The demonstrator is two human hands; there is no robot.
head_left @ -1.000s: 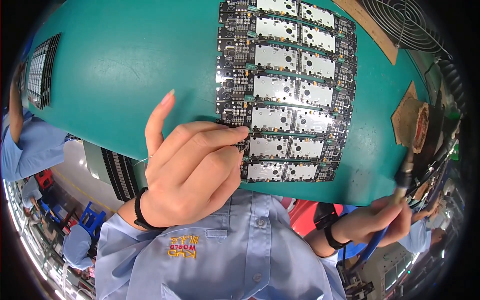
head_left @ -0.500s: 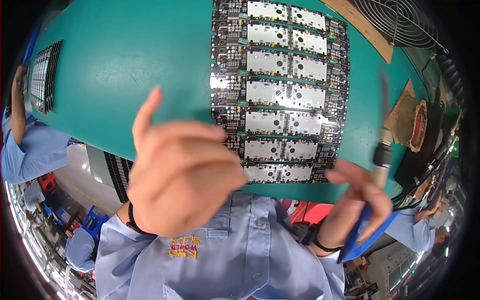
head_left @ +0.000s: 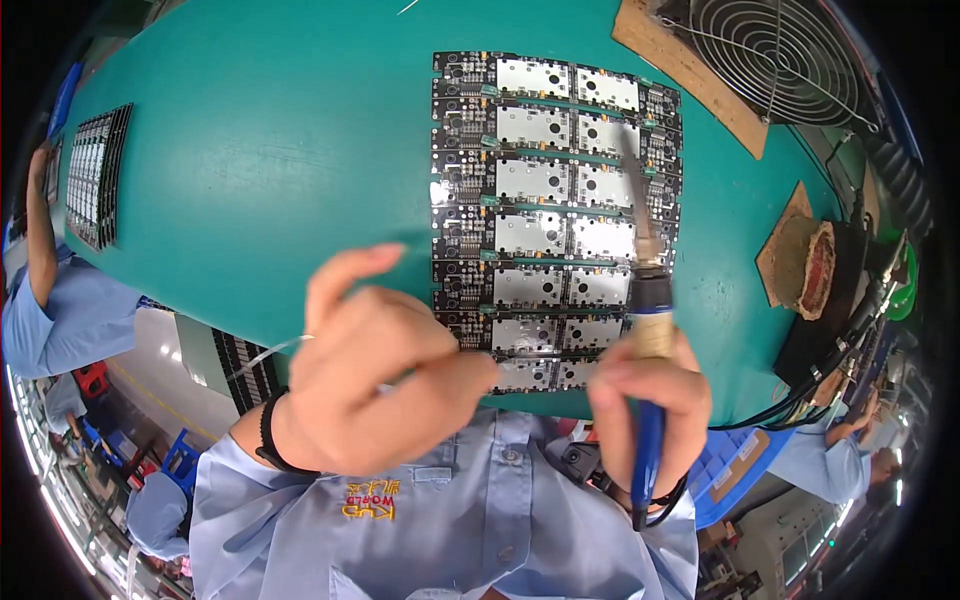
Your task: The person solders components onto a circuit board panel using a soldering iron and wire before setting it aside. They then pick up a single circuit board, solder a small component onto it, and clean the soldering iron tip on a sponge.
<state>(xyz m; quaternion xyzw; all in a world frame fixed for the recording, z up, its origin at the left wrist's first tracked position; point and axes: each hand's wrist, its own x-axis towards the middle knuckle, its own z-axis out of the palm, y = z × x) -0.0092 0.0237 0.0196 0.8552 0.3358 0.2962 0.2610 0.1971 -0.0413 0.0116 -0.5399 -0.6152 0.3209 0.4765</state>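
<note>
My right hand grips a soldering iron with a blue handle and pale collar, its metal tip pointing away from me, over the right half of a panel of circuit boards. The black boards lie in stacked rows, with silvery-white rectangular plates. Whether the tip touches a board I cannot tell. Left of the near rows, my left hand is closed, with its index finger raised and bent. A thin pale solder wire runs into this hand; its free end is hidden.
On the green tabletop, another stack of boards stands far left. A tip-cleaning pad sits on a holder at right, with cables beside it. A fan with a wire guard is at the back right. Co-workers in blue sit around.
My right hand has brought the soldering iron leftward from beside the panel to over it. My left hand has shifted slightly and its index finger is lower. The panel appears lower in view.
</note>
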